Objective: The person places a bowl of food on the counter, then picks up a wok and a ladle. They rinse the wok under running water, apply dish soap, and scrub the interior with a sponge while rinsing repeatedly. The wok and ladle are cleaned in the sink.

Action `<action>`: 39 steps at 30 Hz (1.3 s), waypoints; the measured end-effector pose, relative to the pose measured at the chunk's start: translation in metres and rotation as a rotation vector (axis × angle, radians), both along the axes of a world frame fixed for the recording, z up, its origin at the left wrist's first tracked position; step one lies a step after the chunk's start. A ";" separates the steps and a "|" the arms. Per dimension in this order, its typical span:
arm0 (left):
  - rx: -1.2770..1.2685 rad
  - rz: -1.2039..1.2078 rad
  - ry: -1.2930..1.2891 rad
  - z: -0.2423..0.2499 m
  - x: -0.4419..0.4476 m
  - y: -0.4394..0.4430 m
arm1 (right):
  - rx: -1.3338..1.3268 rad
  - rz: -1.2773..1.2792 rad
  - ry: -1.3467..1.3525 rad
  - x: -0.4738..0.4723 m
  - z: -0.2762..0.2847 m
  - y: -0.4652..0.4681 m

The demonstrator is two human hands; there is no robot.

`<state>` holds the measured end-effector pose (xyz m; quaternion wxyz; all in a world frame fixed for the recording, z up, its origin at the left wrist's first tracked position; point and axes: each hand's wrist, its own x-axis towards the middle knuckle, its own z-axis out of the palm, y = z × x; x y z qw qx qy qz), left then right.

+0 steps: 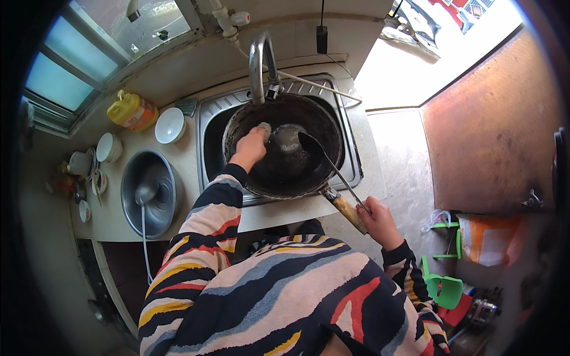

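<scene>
A large dark wok (294, 178) with a wooden handle (349, 213) rests over the stainless-steel sink (201, 151), with some cloudy water (288, 139) in it. My left hand (250, 147) is inside the wok at its left side, closed on a pale scrubbing pad (265, 130). Beyond the wok's right edge, my right hand (379, 222) grips the metal shaft of a wok spatula (339, 173), close to the wooden handle. The spatula's dark blade lies in the wok by the water. Above the wok's far edge arches a chrome faucet (257, 66).
On the counter at left are a metal basin (176, 178) with a ladle (147, 192), a white bowl (170, 125), stacked bowls (108, 147) and a yellow jug (132, 111). A green plastic chair (447, 291) stands low at right, below a brown door (494, 133).
</scene>
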<state>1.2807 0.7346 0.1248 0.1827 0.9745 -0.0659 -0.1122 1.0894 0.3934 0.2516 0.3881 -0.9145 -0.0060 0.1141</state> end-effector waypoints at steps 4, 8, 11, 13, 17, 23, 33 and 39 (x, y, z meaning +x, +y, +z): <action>0.131 0.075 0.125 -0.005 0.014 0.009 | -0.263 0.186 -0.103 0.007 0.001 -0.003; 0.001 -0.070 0.246 -0.022 0.021 -0.012 | -0.424 0.298 -0.114 0.013 0.006 -0.003; -0.275 -0.189 0.236 -0.024 0.016 -0.032 | -0.490 0.355 -0.161 0.017 0.007 -0.003; -0.448 -0.287 0.152 -0.020 0.008 -0.044 | -0.551 0.350 -0.152 0.019 0.005 -0.005; -0.453 -0.472 0.356 -0.012 -0.016 -0.060 | -0.522 0.314 -0.133 0.023 -0.001 -0.007; -0.246 -0.325 0.427 -0.001 -0.004 -0.051 | -0.458 0.265 -0.097 0.023 -0.008 -0.008; -0.224 -0.369 0.452 0.007 -0.005 -0.082 | -0.393 0.244 -0.039 0.026 -0.009 -0.006; 0.096 -0.371 0.352 0.009 0.008 -0.061 | -0.357 0.243 -0.046 0.032 -0.007 0.000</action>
